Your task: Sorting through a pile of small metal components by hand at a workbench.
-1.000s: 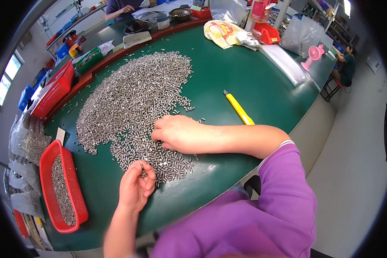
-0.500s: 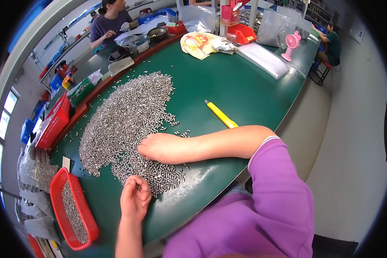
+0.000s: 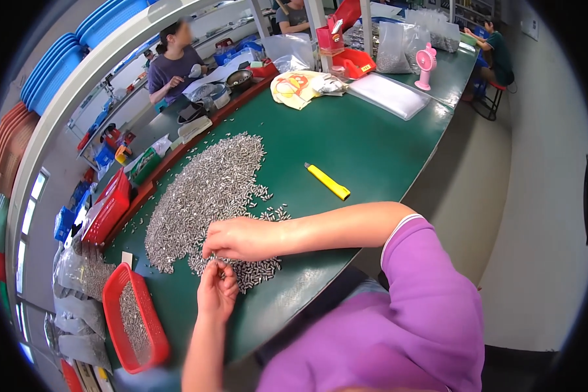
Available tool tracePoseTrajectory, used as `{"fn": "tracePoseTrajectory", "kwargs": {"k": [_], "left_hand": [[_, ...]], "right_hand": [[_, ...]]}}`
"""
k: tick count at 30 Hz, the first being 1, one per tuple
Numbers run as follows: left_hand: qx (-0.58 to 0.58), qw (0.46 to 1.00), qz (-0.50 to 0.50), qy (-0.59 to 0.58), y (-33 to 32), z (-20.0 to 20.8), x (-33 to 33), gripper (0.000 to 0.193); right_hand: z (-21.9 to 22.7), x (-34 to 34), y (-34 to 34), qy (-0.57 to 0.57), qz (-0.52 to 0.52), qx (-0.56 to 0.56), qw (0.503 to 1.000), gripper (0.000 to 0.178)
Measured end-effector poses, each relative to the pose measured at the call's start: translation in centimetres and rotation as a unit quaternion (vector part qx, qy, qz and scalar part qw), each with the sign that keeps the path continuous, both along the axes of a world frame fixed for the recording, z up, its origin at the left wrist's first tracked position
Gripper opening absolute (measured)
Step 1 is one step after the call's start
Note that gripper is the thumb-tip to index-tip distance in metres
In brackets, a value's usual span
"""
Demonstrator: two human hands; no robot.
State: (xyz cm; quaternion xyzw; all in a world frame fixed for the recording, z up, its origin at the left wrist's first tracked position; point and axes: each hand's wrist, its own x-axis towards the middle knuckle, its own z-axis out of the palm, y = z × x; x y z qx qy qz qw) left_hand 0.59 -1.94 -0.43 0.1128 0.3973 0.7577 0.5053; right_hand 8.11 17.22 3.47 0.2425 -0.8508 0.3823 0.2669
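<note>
A broad heap of small silvery metal pins (image 3: 202,189) is spread over the green table. Reaching in from the right, my right hand (image 3: 245,238) is over the near part of the heap with its fingers bent together, and what they pinch is hidden. Just below it, palm up, my left hand (image 3: 217,291) has curled fingers closed on what look like a few of the small metal pins. The fingertips of both hands nearly meet. Beyond my right forearm lies a yellow utility knife (image 3: 328,181).
A red plastic basket (image 3: 114,307) holding more pins stands at the left, beside filled clear bags (image 3: 78,313). Farther back are a yellow cloth (image 3: 294,90), flat plastic bags (image 3: 389,96), a red bin (image 3: 354,63) and a pink fan (image 3: 425,65). Other people sit beyond the table.
My left hand has risen toward my right hand, so their fingertips now come close together. The view has shifted, moving the heap and basket rightward and downward in the picture.
</note>
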Motion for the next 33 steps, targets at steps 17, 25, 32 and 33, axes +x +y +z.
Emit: {"fn": "tracePoseTrajectory", "kwargs": {"k": [17, 25, 32, 33], "left_hand": [[-0.057, 0.993, -0.051, 0.093, 0.8, -0.1, -0.2, 0.019], [-0.031, 0.997, -0.054, 0.035, 0.1, -0.4, -0.6, 0.018], [-0.047, 0.998, -0.045, 0.003, 0.4, -0.2, -0.5, 0.017], [-0.047, 0.998, -0.046, 0.000, 0.5, -0.2, -0.6, 0.017]], "right_hand": [[0.1, 0.0, 0.3, -0.011, -0.024, 0.112, 0.993, 0.027], [0.3, -0.3, 1.0, -0.072, -0.189, 0.172, 0.964, 0.030], [-1.4, -1.3, 2.1, -0.162, -0.179, 0.182, 0.953, 0.010], [-1.3, -1.3, 2.1, -0.161, -0.182, 0.187, 0.952, 0.009]]}}
